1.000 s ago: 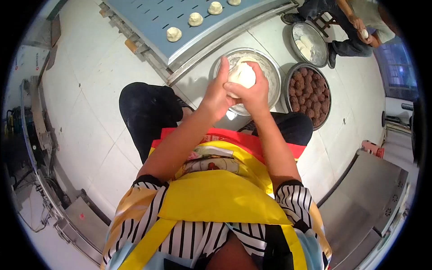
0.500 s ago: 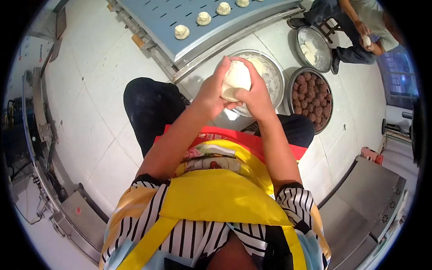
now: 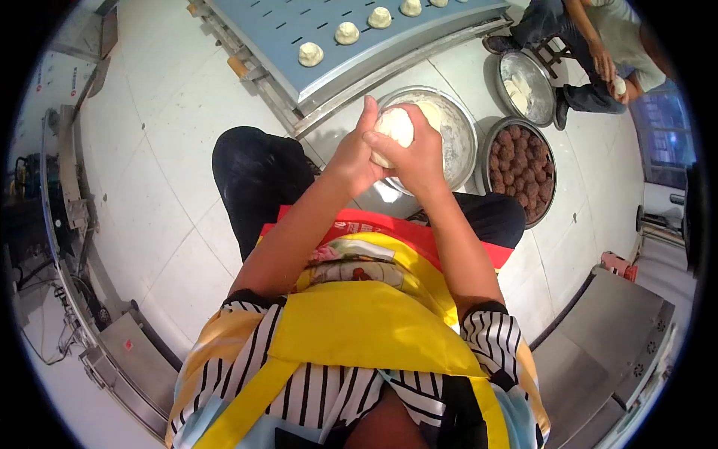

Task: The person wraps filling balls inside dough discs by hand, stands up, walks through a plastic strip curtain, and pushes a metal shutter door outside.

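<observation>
A pale ball of dough [image 3: 394, 129] is held between my two hands, over the left part of a floury metal bowl [image 3: 464, 142]. My left hand [image 3: 356, 159] wraps the dough from the left, its thumb pointing up. From the right, my right hand [image 3: 420, 153] closes round it, with the thumb lying across the dough's front. Another piece of pale dough [image 3: 430, 114] lies in the bowl behind my right hand. What is inside the held dough is hidden.
A blue slotted tray [image 3: 262, 34] bears a row of shaped dough pieces [image 3: 310, 54]. Right of the bowl stands a pan of brown balls [image 3: 519, 166]. Beyond it, a second bowl [image 3: 548, 101] holds pale pieces, beside a seated person [image 3: 580, 45] holding dough. A metal cabinet [image 3: 598, 329] stands at right.
The view has shifted, so the tray and bowls appear slightly lower and further right. My hands have turned the dough, and my right thumb has moved up across its front.
</observation>
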A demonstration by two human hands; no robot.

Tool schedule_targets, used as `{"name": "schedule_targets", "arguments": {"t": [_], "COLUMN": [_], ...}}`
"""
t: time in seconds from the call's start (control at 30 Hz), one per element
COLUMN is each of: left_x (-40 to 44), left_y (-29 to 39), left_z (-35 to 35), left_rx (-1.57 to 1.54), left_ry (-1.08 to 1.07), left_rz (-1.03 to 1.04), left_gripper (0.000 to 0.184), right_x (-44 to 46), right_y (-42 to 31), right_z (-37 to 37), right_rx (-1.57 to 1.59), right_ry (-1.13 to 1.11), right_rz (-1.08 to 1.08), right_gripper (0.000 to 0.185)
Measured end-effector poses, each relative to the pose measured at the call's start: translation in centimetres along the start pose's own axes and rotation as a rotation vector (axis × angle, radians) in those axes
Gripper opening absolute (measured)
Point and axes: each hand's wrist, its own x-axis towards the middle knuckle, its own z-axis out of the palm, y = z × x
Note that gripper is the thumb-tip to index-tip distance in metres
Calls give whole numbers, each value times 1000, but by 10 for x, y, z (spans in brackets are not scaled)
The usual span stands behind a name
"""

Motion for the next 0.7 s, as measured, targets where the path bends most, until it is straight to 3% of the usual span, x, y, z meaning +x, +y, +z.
{"name": "schedule_targets", "arguments": {"t": [0.03,0.13,0.23,0.33,0.4,0.47,0.53,0.63,0.7], "left_x": [-3,6,-2,4,15,9,2,2,9], "left_y": [0,6,1,0,3,11,9,8,15], "left_z": [5,-28,-10,-20,-46,-42,-26,-38,-60], "left_rx": [-59,57,88,-14,-71,-85,-59,-61,-27], "left_ry": [51,-283,-78,-179,-430,-410,-116,-219,-349], "left_rz": [16,-113,-12,-21,-70,-78,-51,29,-25], "left_gripper": [68,66,69,68,68,68,69,67,65], "right_x": [0,-3,-4,0,-3,-1,5,12,13], "right_y": [6,-13,-7,1,-24,-29,-13,-13,-30], "right_z": [2,-4,1,8,0,2,14,20,17], "right_rx": [-158,266,58,-209,182,256,24,-185,108], "right_ry": [54,-138,-31,48,-164,-196,-45,-21,-194], "right_rz": [-121,-81,-9,-192,43,65,-134,-192,-72], "right_gripper": [46,51,53,53,52,53,57,56,53]}}
